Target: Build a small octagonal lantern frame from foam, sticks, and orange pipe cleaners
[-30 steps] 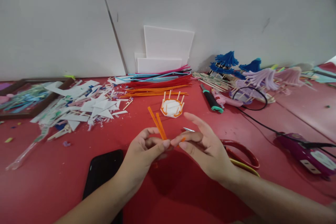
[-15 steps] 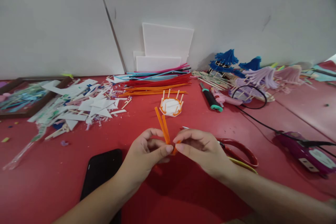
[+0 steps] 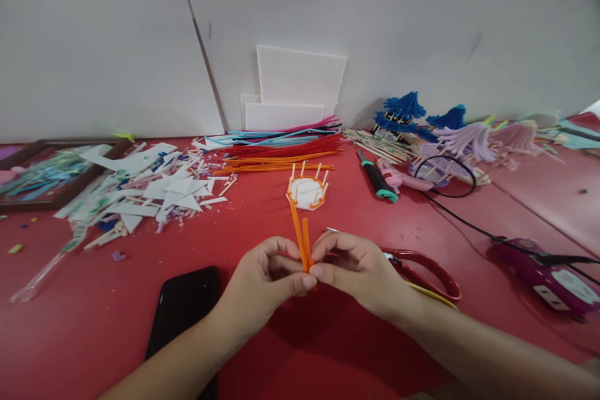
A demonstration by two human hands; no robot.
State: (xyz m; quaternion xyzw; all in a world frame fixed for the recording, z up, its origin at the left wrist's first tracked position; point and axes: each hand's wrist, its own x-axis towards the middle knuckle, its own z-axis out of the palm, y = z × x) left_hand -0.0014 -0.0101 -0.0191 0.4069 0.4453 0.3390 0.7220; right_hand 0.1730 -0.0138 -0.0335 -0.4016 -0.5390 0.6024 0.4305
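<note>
Orange pipe cleaners [image 3: 302, 242] stand up between my two hands, with their lower ends hidden by my fingers. My left hand [image 3: 269, 275] is closed on them in a pinch. From the other side, the thumb and forefinger of my right hand [image 3: 351, 269] also pinch the orange strands, fingertips nearly touching those of the left. Just beyond lies a white many-sided base [image 3: 305, 192] with short upright sticks around its rim and orange pipe cleaner wound about their feet. Red-handled scissors [image 3: 431, 269] lie partly hidden behind my right hand.
Orange, red and blue pipe cleaners [image 3: 281, 150] lie in rows before white boards [image 3: 300, 75]. White scraps [image 3: 173, 190] litter the left. A black phone [image 3: 185, 300] rests near my left forearm. Rightward are a cutter [image 3: 377, 178], pink glue gun [image 3: 405, 178], blue model roofs [image 3: 403, 109] and purple power strip [image 3: 544, 275].
My right fingers have come in against the left ones. The orange strands have shifted slightly right and lower, and now stand closer together.
</note>
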